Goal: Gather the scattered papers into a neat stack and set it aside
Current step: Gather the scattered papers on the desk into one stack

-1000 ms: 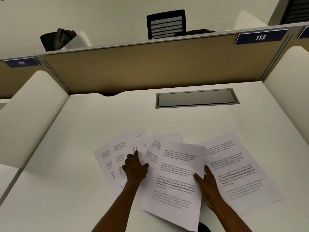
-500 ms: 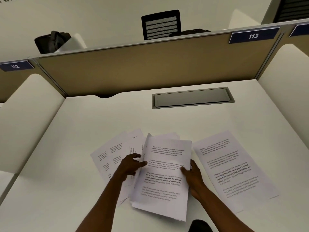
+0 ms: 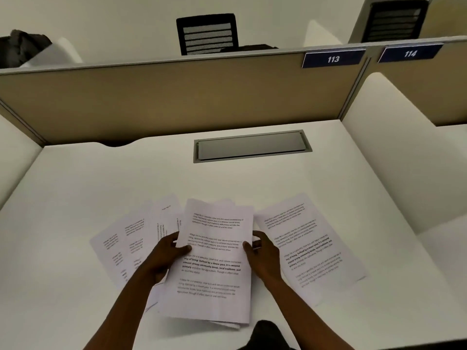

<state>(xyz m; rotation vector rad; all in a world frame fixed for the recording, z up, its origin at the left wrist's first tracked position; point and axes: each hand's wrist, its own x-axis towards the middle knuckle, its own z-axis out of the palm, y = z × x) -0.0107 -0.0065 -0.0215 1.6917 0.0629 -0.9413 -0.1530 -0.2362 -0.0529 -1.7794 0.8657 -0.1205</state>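
A loose bundle of printed sheets (image 3: 214, 261) sits in the middle of the white desk (image 3: 101, 178), its edges uneven at the top and bottom. My left hand (image 3: 164, 253) grips its left edge, thumb on top. My right hand (image 3: 262, 251) grips its right edge, thumb over the page. Several more printed sheets (image 3: 126, 241) lie fanned out on the desk to the left, partly under my left hand. Flat on the desk to the right lies a separate sheet (image 3: 305, 243), touching no hand.
A grey cable hatch (image 3: 252, 146) is set into the desk behind the papers. A tan partition (image 3: 164, 99) closes the back, white side dividers (image 3: 394, 147) flank the desk. A dark object (image 3: 265, 332) shows at the near edge.
My left hand left the fanned sheets and took the bundle's left edge. Both hands drew the bundle leftward, clear of the right sheet, and squared it more upright.
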